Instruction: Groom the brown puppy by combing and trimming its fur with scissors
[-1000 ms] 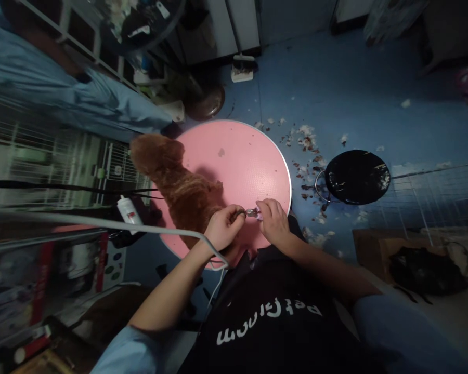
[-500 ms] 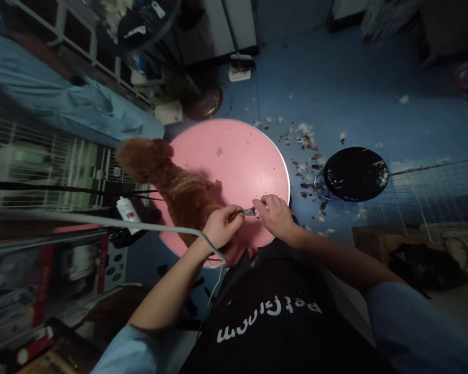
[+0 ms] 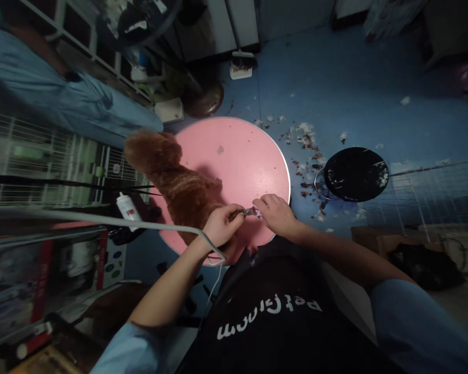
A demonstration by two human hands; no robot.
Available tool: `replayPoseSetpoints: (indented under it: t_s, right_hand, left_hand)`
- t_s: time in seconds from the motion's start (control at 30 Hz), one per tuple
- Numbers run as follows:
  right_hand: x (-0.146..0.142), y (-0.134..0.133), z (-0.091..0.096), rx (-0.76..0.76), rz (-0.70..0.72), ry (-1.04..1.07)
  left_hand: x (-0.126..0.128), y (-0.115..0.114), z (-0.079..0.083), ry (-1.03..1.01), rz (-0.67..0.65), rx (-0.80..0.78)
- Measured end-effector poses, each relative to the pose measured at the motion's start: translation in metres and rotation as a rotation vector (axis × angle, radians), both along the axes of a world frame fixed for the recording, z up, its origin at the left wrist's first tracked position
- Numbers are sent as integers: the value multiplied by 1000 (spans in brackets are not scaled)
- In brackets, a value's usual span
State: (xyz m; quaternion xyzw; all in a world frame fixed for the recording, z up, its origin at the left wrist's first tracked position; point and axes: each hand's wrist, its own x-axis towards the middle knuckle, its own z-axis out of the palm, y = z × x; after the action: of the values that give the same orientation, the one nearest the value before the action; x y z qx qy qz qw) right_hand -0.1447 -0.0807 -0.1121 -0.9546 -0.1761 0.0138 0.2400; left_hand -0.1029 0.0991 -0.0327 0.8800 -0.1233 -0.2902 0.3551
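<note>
A curly brown dog (image 3: 187, 195) stands on a round pink table (image 3: 245, 150), its head toward the far left edge and its rear beside my left hand. My left hand (image 3: 220, 226) is closed at the dog's rear, fingers pinched around what looks like its paw (image 3: 238, 212). In my right hand (image 3: 277, 215) is a pair of nail clippers (image 3: 251, 211) with a metal head and purplish handles. The clippers' head meets the tips of my left fingers. Exactly which nail lies at the blades is too small to tell.
A grey bar (image 3: 113, 218) crosses over my left wrist. On the left are a white bottle (image 3: 128, 208), wire cages (image 3: 42, 150) and a person in blue clothes (image 3: 74, 98). A black stool (image 3: 356, 174) stands right, near hair clumps (image 3: 306, 137). A dustpan (image 3: 241, 71) lies beyond.
The dog's head has shifted a little to the right and turned. My right fingers have shifted slightly on the clippers, showing more of the purple handle; my left hand stays in place.
</note>
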Motion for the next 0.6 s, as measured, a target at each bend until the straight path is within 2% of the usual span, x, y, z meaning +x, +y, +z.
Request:
replayPoseSetpoints:
  t_s: [0.37,0.6]
  right_hand:
    - [-3,1,-6,-19,2,45]
    - [-7,8,-18,146,-158,40]
  left_hand:
    - [1,-2,3,-8,-30,23]
    - [8,7,8,-186,-26,91]
